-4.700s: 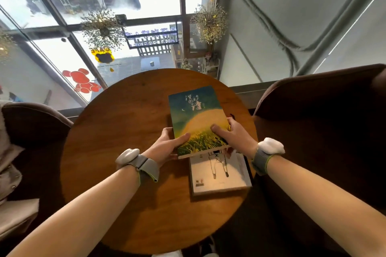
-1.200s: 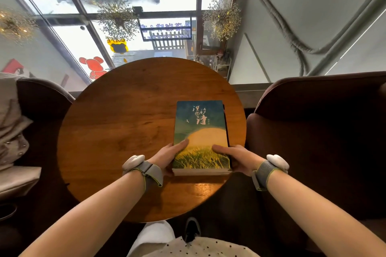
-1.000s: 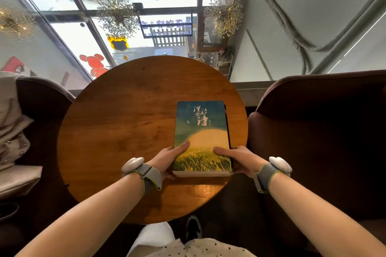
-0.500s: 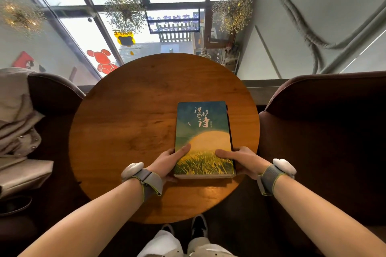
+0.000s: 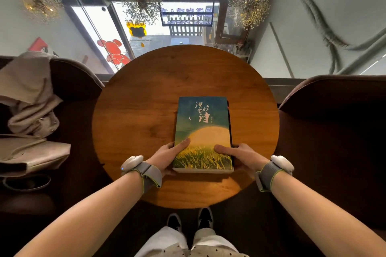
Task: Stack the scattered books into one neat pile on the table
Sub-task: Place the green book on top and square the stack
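I am clasping the pile (image 5: 203,134), toward four o'clock on the table (image 5: 135,115), left hand (image 5: 167,157) and right hand (image 5: 243,157) curled around its near corners; I should be squaring edges with gentle, even pressure.

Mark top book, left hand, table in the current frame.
top book (image 5: 202,129), head view, middle of the cover.
left hand (image 5: 167,157), head view, back of the hand.
table (image 5: 135,115), head view, bare wood left of the book.
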Tool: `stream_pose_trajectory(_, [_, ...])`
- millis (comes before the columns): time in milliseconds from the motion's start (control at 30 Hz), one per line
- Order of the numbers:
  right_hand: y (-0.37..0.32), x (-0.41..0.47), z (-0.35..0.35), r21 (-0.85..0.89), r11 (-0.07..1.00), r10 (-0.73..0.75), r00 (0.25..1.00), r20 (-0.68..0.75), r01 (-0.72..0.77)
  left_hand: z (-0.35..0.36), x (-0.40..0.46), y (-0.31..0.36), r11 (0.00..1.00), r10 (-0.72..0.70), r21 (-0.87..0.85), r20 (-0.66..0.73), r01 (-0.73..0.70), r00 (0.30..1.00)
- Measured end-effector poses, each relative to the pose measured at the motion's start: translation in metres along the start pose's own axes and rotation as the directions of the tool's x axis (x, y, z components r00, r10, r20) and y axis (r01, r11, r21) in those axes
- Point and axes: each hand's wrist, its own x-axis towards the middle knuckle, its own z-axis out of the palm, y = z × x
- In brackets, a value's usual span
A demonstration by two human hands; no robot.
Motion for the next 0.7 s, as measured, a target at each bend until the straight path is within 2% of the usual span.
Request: stream_pose_trajectory(700, [-0.016, 0.014, 0.062, -0.079, 0.997, -0.027, 1.0, -0.011, 0.026, -0.064, -0.013, -0.008, 1.0, -0.011, -0.023, -0.022, 0.011, 1.0])
